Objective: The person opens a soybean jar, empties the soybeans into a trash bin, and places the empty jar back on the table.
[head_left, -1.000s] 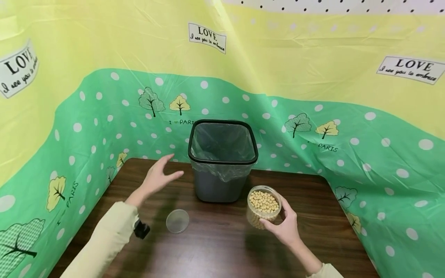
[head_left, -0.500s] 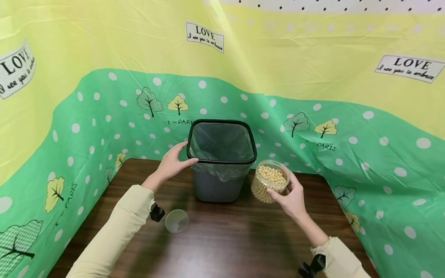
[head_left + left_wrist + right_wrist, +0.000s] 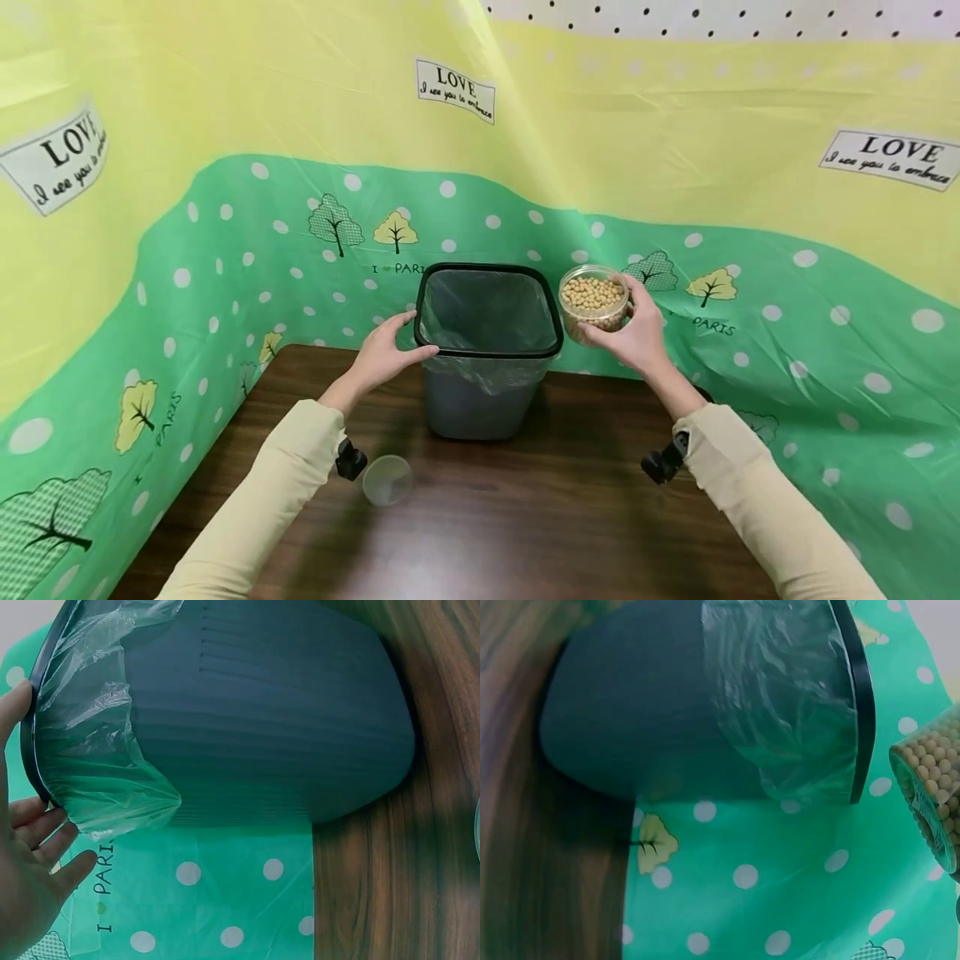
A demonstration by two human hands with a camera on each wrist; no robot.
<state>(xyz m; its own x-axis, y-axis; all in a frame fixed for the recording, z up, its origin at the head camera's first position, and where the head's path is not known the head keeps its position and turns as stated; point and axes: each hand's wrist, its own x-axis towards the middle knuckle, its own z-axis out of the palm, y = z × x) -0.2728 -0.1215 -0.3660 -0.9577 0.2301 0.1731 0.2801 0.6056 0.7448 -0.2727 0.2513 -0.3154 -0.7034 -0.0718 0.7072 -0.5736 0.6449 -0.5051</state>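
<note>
My right hand [image 3: 637, 329] grips a clear round plastic jar [image 3: 592, 321] full of pale yellow beans, likely soybeans [image 3: 594, 293]. It is lifted off the table beside the right rim of a dark grey bin [image 3: 483, 400], its open mouth up. In the right wrist view the jar [image 3: 939, 776] shows at the right edge, apart from the bin's black rim [image 3: 864, 697]; the hand is almost out of that view. My left hand [image 3: 381, 354] touches the rim's left front corner, thumb in front and fingers at the side, stretched out rather than curled, as the left hand [image 3: 34, 877] shows close up.
A clear plastic liner [image 3: 491, 375] hangs over the bin's rim. On the dark wooden table [image 3: 480, 517] lies a clear round lid [image 3: 387, 481], in front and left of the bin. A green and yellow printed cloth [image 3: 360, 217] stands behind the table and along both sides.
My right hand has raised the jar of beans from low over the table to the height of the bin's rim. My left hand has moved right and come onto the rim.
</note>
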